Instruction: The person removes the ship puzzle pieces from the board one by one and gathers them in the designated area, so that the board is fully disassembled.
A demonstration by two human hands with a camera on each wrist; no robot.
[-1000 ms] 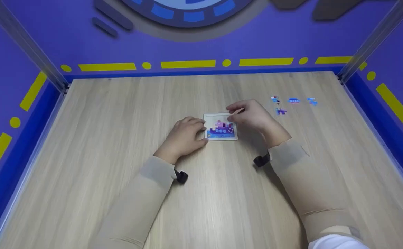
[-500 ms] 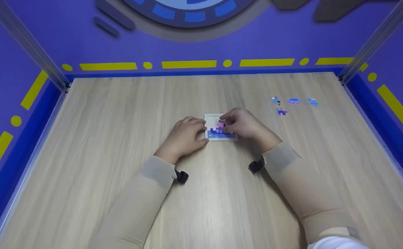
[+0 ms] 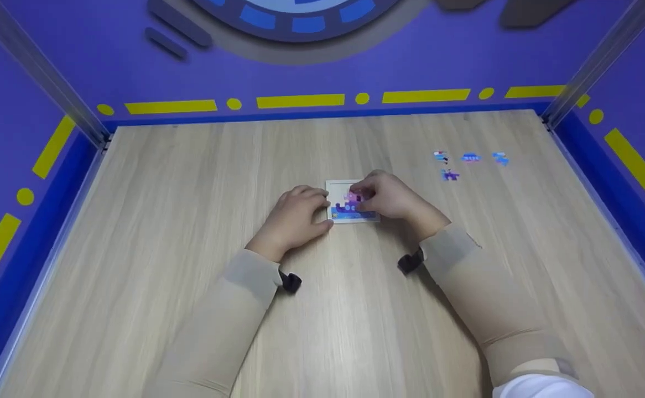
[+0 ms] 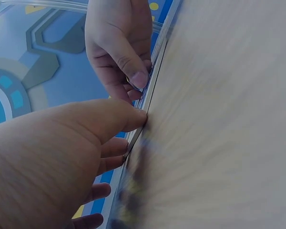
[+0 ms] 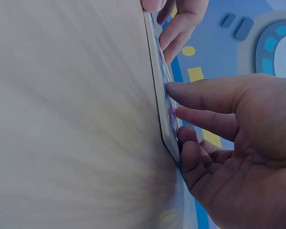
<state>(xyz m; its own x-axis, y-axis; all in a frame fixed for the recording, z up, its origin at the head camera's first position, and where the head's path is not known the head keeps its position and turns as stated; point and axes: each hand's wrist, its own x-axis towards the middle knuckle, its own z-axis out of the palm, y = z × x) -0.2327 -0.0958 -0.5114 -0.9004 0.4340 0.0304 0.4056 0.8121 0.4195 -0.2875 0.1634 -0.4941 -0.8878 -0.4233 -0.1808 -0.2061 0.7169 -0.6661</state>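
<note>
A small puzzle board (image 3: 335, 184) with a pale rim lies flat on the table. Pieces of a pink and purple boat (image 3: 343, 208) fill its lower part; the upper left shows bare backing. The left hand (image 3: 296, 218) holds the board at its left side, with the thumb at the near corner. Over the right half, the right hand (image 3: 391, 197) bends its thumb and index finger onto a pink puzzle piece (image 3: 351, 197), the tips a little apart. That hand covers the board's right portion. In the right wrist view, its thumb (image 5: 190, 93) touches the picture surface.
Several loose puzzle pieces lie at the back right: a red, white and blue one (image 3: 441, 157), a blue boat-like one (image 3: 471, 158), a light blue one (image 3: 500, 158) and a purple one (image 3: 450, 175). Blue-purple walls (image 3: 300, 80) enclose the wooden table (image 3: 190, 166).
The right hand has moved left and slightly down, from the board's upper right edge onto the boat pieces, then stayed there. The left hand has kept its place.
</note>
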